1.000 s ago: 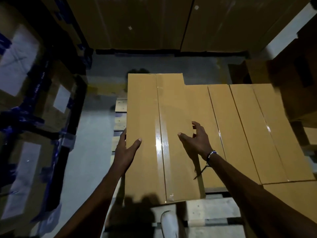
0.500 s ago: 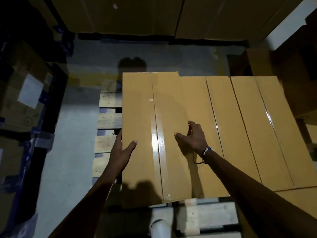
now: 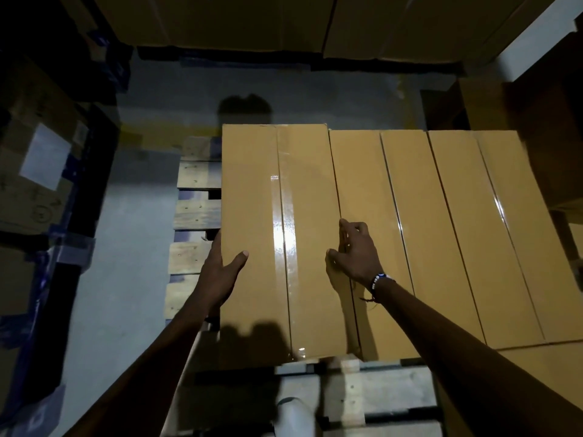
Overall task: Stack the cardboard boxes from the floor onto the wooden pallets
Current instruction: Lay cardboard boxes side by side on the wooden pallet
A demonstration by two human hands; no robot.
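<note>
1. Settling the newest cardboard box (image 3: 277, 241) into its row: it lies flat on the wooden pallet (image 3: 194, 212), long side running away from the person, its right edge against the neighbouring box (image 3: 372, 197).

2. The left hand (image 3: 220, 272) grips the box's left edge, thumb on top and the fingers wrapped down the side out of sight. This looks like a sideways squeeze to close any gap in the row.

3. The right hand (image 3: 353, 253) sits over the seam between this box and its neighbour, fingers (image 3: 344, 228) curled and dipping at the joint, thumb on the box top. Whether they hold the box's right edge or only press on it I cannot tell; the light is dim and the seam is in shadow.

4. The box's far end stands a little beyond the ends of the other boxes, so it likely needs pulling back to sit flush.

5. Further right, another placed box (image 3: 473, 222) completes the layer, all taped along the middle and packed side by side.

6. The pallet's bare slats show to the left of the row, so there may be room for one more box there.

7. Around it: grey floor (image 3: 132, 247), a dark stack of wrapped cartons (image 3: 41, 171) on the left, large cartons (image 3: 252, 20) along the far wall, more brown boxes (image 3: 536, 127) at right.

8. A white shoe (image 3: 293, 417) stands on the pallet's near boards (image 3: 388, 389), close to the box end. Any backward slide of the box would come toward it.
</note>
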